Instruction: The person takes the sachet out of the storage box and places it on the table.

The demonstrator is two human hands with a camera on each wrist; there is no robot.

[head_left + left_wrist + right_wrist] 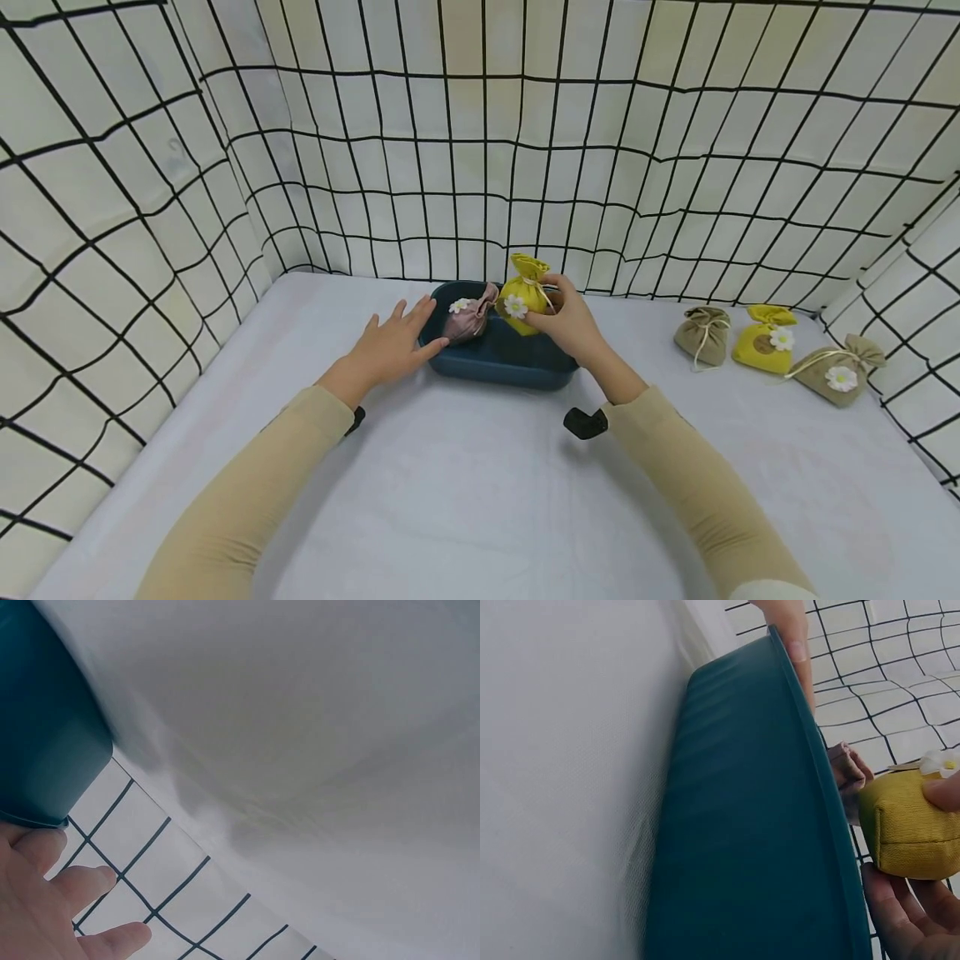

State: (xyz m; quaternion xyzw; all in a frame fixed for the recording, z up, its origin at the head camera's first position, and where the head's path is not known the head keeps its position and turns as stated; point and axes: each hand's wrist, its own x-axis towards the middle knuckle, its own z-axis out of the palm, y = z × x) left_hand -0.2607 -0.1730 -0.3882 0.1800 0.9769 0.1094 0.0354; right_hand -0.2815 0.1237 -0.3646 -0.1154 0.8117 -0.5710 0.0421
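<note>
A dark teal tub stands on the white table near the back wall. Inside it lies a mauve drawstring pouch with a white daisy. My right hand grips a yellow daisy pouch just above the tub's right half; the right wrist view shows that yellow pouch over the tub's rim. My left hand rests with straight fingers against the tub's left edge, and its fingers show beside the tub wall in the left wrist view.
Three more pouches lie at the right: an olive one, a yellow one and an olive one with a daisy. Grid-patterned cloth walls close in the table on three sides. The white tabletop stretches toward me.
</note>
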